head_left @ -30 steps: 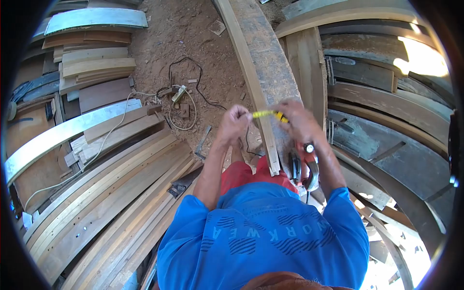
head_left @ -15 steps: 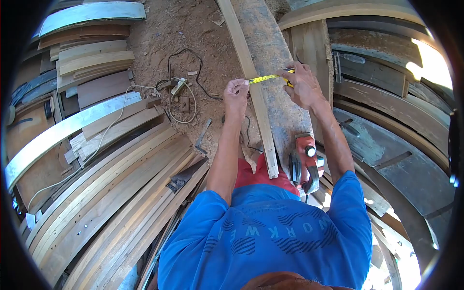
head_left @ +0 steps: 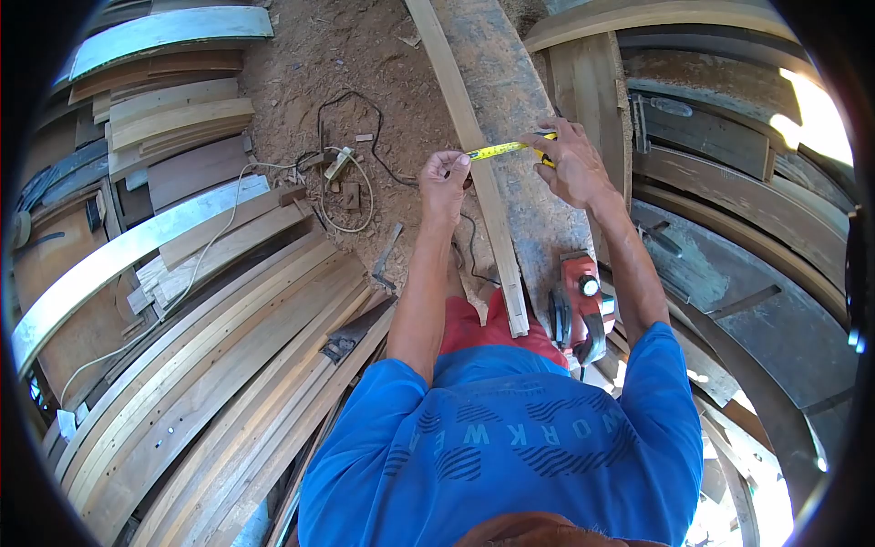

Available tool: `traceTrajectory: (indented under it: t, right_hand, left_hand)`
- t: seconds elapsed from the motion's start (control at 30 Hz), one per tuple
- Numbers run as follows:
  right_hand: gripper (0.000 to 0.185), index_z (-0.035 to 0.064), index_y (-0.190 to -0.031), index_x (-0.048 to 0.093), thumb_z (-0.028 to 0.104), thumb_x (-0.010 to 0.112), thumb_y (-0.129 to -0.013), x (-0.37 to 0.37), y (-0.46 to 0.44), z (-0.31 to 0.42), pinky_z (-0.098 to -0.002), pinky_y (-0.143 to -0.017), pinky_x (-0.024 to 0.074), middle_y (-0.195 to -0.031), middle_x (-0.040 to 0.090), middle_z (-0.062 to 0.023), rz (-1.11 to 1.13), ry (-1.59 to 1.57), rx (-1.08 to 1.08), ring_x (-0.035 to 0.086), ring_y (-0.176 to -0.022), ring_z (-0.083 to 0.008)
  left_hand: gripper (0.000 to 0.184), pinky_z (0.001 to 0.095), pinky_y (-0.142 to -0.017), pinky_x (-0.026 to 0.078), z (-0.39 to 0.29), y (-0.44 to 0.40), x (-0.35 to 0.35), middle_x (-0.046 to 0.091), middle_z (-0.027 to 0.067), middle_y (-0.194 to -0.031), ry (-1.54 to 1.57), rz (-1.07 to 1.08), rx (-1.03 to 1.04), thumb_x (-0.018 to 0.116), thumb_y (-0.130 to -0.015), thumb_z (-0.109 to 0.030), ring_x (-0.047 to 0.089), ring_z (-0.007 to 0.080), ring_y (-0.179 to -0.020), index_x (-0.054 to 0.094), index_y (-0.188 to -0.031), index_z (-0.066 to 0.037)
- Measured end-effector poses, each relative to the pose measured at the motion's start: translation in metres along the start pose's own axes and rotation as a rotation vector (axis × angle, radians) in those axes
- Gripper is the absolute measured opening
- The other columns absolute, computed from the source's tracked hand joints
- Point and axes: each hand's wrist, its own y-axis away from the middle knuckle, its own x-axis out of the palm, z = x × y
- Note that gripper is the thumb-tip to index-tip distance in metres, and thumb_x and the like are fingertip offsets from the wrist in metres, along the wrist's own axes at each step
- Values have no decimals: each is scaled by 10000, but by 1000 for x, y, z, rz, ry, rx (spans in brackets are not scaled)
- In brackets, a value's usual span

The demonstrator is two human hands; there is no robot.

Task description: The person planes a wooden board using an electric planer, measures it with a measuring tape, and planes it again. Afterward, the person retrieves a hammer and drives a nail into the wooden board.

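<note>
- Pinching the end of the yellow tape blade (head_left: 497,149) with thumb and fingers, the left hand (head_left: 444,187) is just beside the left edge of the wooden bar (head_left: 497,223).
- Right of this hand, the blade crosses over the bar; I cannot tell if it touches the wood. For a good reading, I think it should be straight, flat and square to the bar.
- At the blade's other end, the right hand (head_left: 574,164) has its fingers closed around the tape case (head_left: 547,161); a steady grip would help against bending.
- Far left of the left hand, stacked boards (head_left: 182,392) lie; nearer, a power strip (head_left: 338,164) rests on the earthy ground (head_left: 301,55).
- Between the hands, the bar lies along a worn, stained bench top (head_left: 506,82).
- Nearer the body than the right hand is a red power tool (head_left: 581,296); farther right, more planks (head_left: 729,210) and bright sunlight.
</note>
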Motion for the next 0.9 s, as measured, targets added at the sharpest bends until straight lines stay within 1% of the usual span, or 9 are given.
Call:
traceTrajectory:
  t: [0.23, 0.33, 0.43, 0.47, 0.57, 0.6, 0.73, 0.8, 0.9]
  right_hand:
    - [713, 151, -1462, 476, 203, 751, -806, -7, 15, 50, -477, -1019, 480, -1328, 532, -195, 26, -88, 3, 536, -1189, -405]
    - [791, 121, -1482, 419, 247, 779, -789, 3, 31, 100, -487, -1022, 481, -1331, 516, -210, 77, -198, -83, 526, -1220, -422]
    - [794, 116, -1471, 435, 268, 797, -781, 32, 46, 139, -485, -1041, 474, -1344, 497, -211, 189, -335, -209, 509, -1263, -428]
    - [793, 108, -1475, 428, 269, 797, -792, 39, 51, 146, -478, -1082, 447, -1404, 459, -228, 229, -308, -242, 483, -1301, -430]
    - [719, 80, -1452, 455, 245, 772, -828, 35, 53, 158, -473, -1118, 413, -1446, 441, -242, 176, -321, -161, 455, -1331, -425]
    - [694, 71, -1444, 465, 240, 763, -840, 37, 52, 154, -475, -1128, 401, -1455, 438, -244, 135, -304, -125, 443, -1343, -427]
    - [611, 32, -1414, 500, 229, 727, -882, 44, 54, 112, -486, -1153, 369, -1464, 438, -245, 21, -209, 22, 413, -1372, -431]
    - [613, 24, -1424, 489, 259, 707, -901, 46, 59, 96, -496, -1154, 361, -1445, 462, -257, 15, -135, 93, 427, -1362, -431]
    - [668, 16, -1448, 457, 294, 711, -896, 69, 93, 71, -499, -1148, 370, -1424, 498, -274, -38, -94, 138, 461, -1340, -441]
  left_hand:
    - [357, 252, -643, 521, 4, 28, -12, 681, 35, -995, 54, -14, -43, 667, -998, -273, 645, 111, -795, 531, -1252, -62]
    - [469, 288, -718, 575, -21, 82, -30, 681, 65, -1104, 490, 307, -240, 630, -1005, -392, 679, 169, -873, 488, -1334, -90]
    - [534, 358, -811, 610, -44, 129, -43, 680, 88, -1149, 681, 285, -451, 618, -988, -471, 696, 224, -932, 502, -1347, -94]
    - [492, 395, -826, 619, -44, 138, -47, 683, 103, -1097, 689, 171, -504, 695, -949, -378, 695, 225, -929, 547, -1313, -81]
    - [402, 388, -780, 629, 13, 132, -115, 677, 97, -1027, 402, 116, -454, 733, -906, -239, 692, 212, -903, 597, -1248, -78]
    - [379, 328, -711, 613, 23, 127, -140, 665, 87, -945, 262, 51, -467, 740, -849, -137, 674, 187, -801, 618, -1203, -75]
    - [411, 325, -624, 539, 81, 113, -246, 671, 100, -923, -622, -294, -527, 741, -821, -177, 646, 175, -726, 618, -1185, -31]
    - [453, 395, -669, 544, 70, 116, -287, 697, 147, -962, -975, -321, -568, 743, -819, -225, 682, 270, -800, 607, -1185, 3]
    - [627, 484, -999, 476, 98, 124, -379, 631, 266, -1252, -1416, -242, -371, 746, -795, -348, 587, 431, -1178, 563, -1287, -6]
